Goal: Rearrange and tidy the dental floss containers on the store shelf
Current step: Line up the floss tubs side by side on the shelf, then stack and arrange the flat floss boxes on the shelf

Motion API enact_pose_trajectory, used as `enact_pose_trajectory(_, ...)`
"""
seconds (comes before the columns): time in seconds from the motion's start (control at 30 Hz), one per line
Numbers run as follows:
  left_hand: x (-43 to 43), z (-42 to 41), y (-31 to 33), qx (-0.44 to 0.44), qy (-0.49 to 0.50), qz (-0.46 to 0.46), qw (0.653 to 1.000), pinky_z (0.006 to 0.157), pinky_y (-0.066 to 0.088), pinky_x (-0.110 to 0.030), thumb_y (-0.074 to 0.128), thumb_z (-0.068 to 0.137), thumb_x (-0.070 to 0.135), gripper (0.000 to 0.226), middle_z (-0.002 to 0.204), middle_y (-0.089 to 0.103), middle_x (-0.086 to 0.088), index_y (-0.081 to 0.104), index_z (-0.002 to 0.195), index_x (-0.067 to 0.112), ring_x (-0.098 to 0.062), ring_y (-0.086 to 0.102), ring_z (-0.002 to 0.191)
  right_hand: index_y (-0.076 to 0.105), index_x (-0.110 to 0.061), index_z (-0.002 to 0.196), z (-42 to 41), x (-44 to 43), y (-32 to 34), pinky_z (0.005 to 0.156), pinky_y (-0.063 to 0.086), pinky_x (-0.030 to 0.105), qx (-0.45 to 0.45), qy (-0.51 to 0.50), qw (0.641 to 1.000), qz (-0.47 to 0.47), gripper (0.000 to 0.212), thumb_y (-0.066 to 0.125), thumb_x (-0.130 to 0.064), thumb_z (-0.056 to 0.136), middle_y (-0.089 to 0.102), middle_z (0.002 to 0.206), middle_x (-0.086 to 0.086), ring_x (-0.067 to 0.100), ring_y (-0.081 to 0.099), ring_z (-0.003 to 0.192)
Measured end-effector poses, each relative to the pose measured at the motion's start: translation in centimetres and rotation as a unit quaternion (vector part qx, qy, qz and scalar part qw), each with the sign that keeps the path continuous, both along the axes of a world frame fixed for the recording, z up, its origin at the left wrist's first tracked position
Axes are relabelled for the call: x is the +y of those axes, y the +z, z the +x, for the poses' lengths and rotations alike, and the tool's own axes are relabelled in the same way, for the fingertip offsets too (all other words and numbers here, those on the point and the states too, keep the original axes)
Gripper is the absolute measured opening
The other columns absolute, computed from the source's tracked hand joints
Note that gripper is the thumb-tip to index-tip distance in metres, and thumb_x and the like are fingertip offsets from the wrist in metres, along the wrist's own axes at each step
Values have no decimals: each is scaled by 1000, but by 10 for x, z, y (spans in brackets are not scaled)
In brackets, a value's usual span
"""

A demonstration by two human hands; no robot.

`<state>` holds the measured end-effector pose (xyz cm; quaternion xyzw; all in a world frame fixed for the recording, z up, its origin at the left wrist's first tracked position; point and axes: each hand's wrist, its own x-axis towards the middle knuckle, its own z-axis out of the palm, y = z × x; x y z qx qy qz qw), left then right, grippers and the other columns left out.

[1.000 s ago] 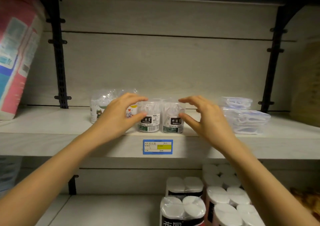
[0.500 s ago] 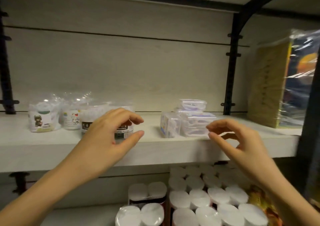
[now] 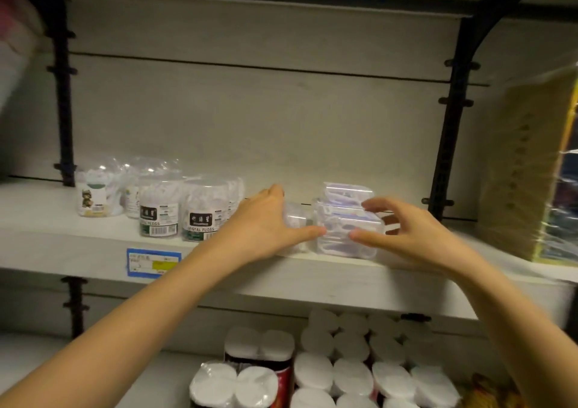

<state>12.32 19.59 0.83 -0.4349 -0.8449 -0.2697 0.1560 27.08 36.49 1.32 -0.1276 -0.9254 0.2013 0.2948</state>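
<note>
1. Your left hand [image 3: 266,229] rests at the front of the pale shelf [image 3: 78,248]. The fingers are spread and loosely curved over a small clear box [image 3: 295,216]. The thumb [image 3: 308,232] stretches right and touches the lower left corner of the stacked clear boxes [image 3: 347,220]. A closed grasp on the small box cannot be confirmed; the palm hides most of it.
2. Your right hand [image 3: 416,235] is open, fingers curled in a wide C. The upper fingertips [image 3: 367,205] meet the top right edge of the stack. The thumb tip sits at its front face, low right. No squeeze is visible; contact looks light.
3. The stack stands near the shelf's front edge, right of centre, between your two hands. It holds purple-tinted contents; the count of boxes is unclear owing to blur.
4. Two round tubs labelled DENTAL FLOSS [image 3: 200,210] stand side by side left of your left hand, touching each other, upright.
5. Behind and left of those: bagged jars, one with a cartoon label [image 3: 93,195].
6. A blue price tag [image 3: 154,262] is fixed to the shelf's front lip below the tubs.
7. Lower shelf: wrapped paper rolls [image 3: 353,376] on end.
8. Far right: a yellow wrapped pack [image 3: 525,170], well apart from the stack.
</note>
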Motion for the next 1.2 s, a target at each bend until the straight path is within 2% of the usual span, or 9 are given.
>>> enact_pose_trajectory(0.13,-4,-4,-5,0,-2,2,1000,53,35,-24,50,56,83,77,84,56,6,46,100,21,-10,51,74,48,-31,118,-3,4,-2,77,49,20,-22,9,999,-23,81,62,-68,48,51,102,-21,3,55,94)
enact_pose_trajectory(0.3,-10,-1,-14,28,-9,25,999,55,34,-29,54,70,68,47,71,47,7,36,73,25,-20,48,73,49,-33,115,-3,9,-6,72,45,14,0,17,998,-67,77,62,-68,48,52,100,-24,-3,54,93)
enact_pose_trajectory(0.37,-12,-1,-15,50,-5,43,998,64,39,-34,55,78,55,39,76,53,-2,38,73,20,-27,52,81,50,-31,117,-2,8,-7,73,45,14,4,19,997,-72,78,63,-66,49,53,102,-24,-2,55,94)
enact_pose_trajectory(0.47,-20,-1,-15,103,-5,71,992,73,43,-36,56,83,42,30,82,62,-8,48,84,13,-31,56,86,49,-27,123,1,7,-8,87,44,20,17,8,998,-58,82,63,-64,51,54,114,-17,3,54,103)
enact_pose_trajectory(0.53,-28,-1,-16,155,-11,95,983,71,40,-34,58,84,38,26,84,65,-4,55,94,14,-28,59,84,48,-28,124,6,5,-7,93,41,24,66,-10,997,-32,83,61,-66,52,50,120,-17,4,50,109)
enact_pose_trajectory(0.63,-41,1,-19,237,-11,133,962,64,42,-32,64,82,28,23,88,68,0,60,101,16,-28,63,78,48,-34,122,8,-2,-4,89,37,20,120,-13,992,33,75,56,-70,56,48,117,-22,-1,47,107)
enact_pose_trajectory(0.83,-54,4,-25,333,-14,140,932,53,56,-33,80,65,7,37,95,73,-6,69,101,8,-26,71,75,45,-36,126,-9,-12,-7,93,41,24,-1,17,989,148,70,63,-65,65,48,130,-18,1,47,114)
enact_pose_trajectory(0.93,-57,3,-28,352,-19,144,925,54,58,-31,80,64,5,41,99,73,-6,69,103,8,-24,72,79,47,-37,119,-18,-10,-9,90,45,33,0,-8,981,195,59,63,-63,69,51,128,-15,10,51,114)
enact_pose_trajectory(1.2,-61,-2,-29,383,-31,162,909,61,58,-30,67,69,7,33,102,73,-5,71,102,9,-21,72,87,46,-39,117,3,19,-10,82,47,34,-16,-57,976,212,58,63,-65,67,55,125,-15,11,55,108)
